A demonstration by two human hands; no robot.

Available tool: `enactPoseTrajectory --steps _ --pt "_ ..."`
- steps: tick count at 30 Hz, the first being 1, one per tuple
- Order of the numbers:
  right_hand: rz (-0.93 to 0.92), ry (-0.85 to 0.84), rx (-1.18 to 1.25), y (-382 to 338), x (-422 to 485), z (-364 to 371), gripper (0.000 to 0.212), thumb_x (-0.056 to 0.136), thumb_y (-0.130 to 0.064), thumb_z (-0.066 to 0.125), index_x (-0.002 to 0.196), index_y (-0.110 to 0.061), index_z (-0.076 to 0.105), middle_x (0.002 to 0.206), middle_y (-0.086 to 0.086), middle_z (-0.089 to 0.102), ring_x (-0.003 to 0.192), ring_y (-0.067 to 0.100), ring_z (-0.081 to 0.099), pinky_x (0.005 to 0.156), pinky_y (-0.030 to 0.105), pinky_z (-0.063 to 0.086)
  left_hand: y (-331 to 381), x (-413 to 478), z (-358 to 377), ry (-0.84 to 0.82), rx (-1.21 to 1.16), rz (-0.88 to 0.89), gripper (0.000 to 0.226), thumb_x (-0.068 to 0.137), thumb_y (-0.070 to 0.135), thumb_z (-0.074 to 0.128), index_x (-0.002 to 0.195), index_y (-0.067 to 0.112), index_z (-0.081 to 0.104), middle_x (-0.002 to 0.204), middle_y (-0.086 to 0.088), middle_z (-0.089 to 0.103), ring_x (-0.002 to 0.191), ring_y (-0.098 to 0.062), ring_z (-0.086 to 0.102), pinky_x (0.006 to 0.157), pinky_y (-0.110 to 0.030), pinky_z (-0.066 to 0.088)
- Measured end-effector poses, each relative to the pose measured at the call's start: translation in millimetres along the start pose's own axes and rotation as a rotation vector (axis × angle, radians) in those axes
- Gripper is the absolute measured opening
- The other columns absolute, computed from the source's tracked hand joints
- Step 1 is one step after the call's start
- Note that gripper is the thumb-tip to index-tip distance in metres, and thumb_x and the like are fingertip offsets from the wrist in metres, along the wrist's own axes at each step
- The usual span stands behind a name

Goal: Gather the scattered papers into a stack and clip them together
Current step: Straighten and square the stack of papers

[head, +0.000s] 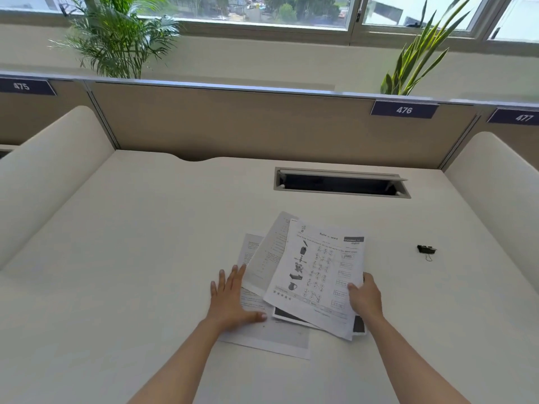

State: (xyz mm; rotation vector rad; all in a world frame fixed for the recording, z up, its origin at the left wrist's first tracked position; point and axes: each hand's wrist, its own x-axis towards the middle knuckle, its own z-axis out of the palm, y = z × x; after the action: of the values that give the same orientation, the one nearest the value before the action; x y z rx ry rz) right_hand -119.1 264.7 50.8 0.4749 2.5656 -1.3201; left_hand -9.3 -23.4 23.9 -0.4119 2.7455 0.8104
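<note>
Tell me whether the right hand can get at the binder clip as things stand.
Probably yes: the binder clip lies alone on bare desk, right of the right hand, nothing between. That hand would first have to let go of the papers.

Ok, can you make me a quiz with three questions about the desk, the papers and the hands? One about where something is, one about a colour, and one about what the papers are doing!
1. Where is the binder clip?
A. On the papers
B. On the desk, right of the papers
C. In a hand

2. What colour is the clip?
A. Black
B. Red
C. Yellow

3. How are the papers lying?
A. In a neat clipped stack
B. Rolled up
C. Overlapping and crooked

Answers:
1 B: it lies alone on the desk, away from the sheets.
2 A: its body is black.
3 C: the sheets fan out at different angles between the left hand and the right hand.
</note>
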Motion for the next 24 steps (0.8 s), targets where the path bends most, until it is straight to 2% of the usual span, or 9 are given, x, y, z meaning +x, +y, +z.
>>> enactPoseTrajectory --steps 3,6,9,12,14,16,18,20,24 --pt "-0.052 -0.031 0.013 -8 0 3 0.035 0.093 -0.007 0.052 0.128 -0.008 0.047 0.127 0.013 0.058 0.11 0.031 0.057 0.092 0.04 0.047 1 -1 -1 0.005 -0.003 0.015 0.148 0.029 0.095 0.045 0.147 0.032 -0.018 0.16 0.004 -0.014 0.144 -0.025 -0.023 0.115 -0.05 -0.014" --pt "-0.12 -0.108 0.0 -15 -2 8 0.041 0.091 -0.013 0.057 0.129 -0.014 0.044 0.125 0.008 0.06 0.101 0.023 0.056 0.09 0.041 0.05 1 -2 -1 0.017 -0.041 0.019 0.149 0.028 0.094 0.049 0.147 0.033 -0.017 0.16 0.006 -0.012 0.145 -0.023 -0.021 0.115 -0.048 -0.014" --pt "-0.162 -0.169 -0.091 -16 0 16 0.056 0.085 -0.026 0.064 0.132 -0.027 0.036 0.124 0.005 0.059 0.109 0.026 0.056 0.093 0.049 0.049 -2 -2 -2 0.013 -0.083 0.018 0.152 0.025 0.092 0.054 0.148 0.033 -0.016 0.16 0.007 -0.009 0.145 -0.02 -0.019 0.115 -0.047 -0.014" --pt "-0.18 -0.203 -0.212 -16 4 21 0.066 0.082 -0.032 0.066 0.137 -0.03 0.029 0.126 0.007 0.056 0.117 0.029 0.049 0.099 0.046 0.04 -4 1 -6 -0.003 -0.2 0.008 0.152 0.026 0.087 0.063 0.149 0.032 -0.008 0.16 0.007 0.002 0.147 -0.019 -0.013 0.116 -0.045 -0.013" --pt "-0.208 -0.214 -0.282 -16 4 23 0.068 0.084 -0.033 0.064 0.14 -0.03 0.026 0.131 0.007 0.053 0.125 0.028 0.043 0.103 0.043 0.031 -1 0 -14 0.0 -0.349 -0.026 0.143 0.035 0.081 0.07 0.149 0.032 0.0 0.159 0.005 0.013 0.148 -0.018 -0.003 0.116 -0.043 -0.013" --pt "-0.245 -0.226 -0.347 -15 2 25 0.067 0.085 -0.036 0.061 0.142 -0.031 0.025 0.136 0.004 0.049 0.132 0.025 0.034 0.106 0.043 0.023 4 -2 -21 0.01 -0.498 -0.064 0.124 0.055 0.065 0.077 0.149 0.032 0.004 0.156 0.005 0.023 0.147 -0.018 0.01 0.116 -0.041 -0.01" --pt "-0.286 -0.229 -0.395 -13 -3 30 0.066 0.086 -0.04 0.059 0.142 -0.032 0.025 0.14 0.0 0.044 0.137 0.022 0.027 0.107 0.044 0.018 8 -1 -23 0.058 -0.575 -0.104 0.113 0.067 0.054 0.077 0.149 0.03 0.003 0.154 0.002 0.029 0.145 -0.022 0.018 0.117 -0.043 0.001" --pt "-0.333 -0.211 -0.458 -12 -11 36 0.069 0.086 -0.043 0.056 0.144 -0.029 0.021 0.146 -0.002 0.039 0.14 0.02 0.023 0.108 0.045 0.017 11 3 -22 0.135 -0.531 -0.153 0.114 0.07 0.051 0.076 0.15 0.026 0.0 0.154 -0.007 0.027 0.142 -0.027 0.021 0.115 -0.042 0.015" --pt "-0.353 -0.18 -0.535 -6 -25 50 0.084 0.089 -0.049 0.05 0.151 -0.018 0.002 0.157 0.002 0.02 0.147 0.021 0.008 0.113 0.048 0.01 25 5 -16 0.178 -0.226 -0.25 0.123 0.069 0.058 0.072 0.149 0.01 -0.007 0.152 -0.017 0.016 0.139 -0.034 0.016 0.114 -0.04 0.015"
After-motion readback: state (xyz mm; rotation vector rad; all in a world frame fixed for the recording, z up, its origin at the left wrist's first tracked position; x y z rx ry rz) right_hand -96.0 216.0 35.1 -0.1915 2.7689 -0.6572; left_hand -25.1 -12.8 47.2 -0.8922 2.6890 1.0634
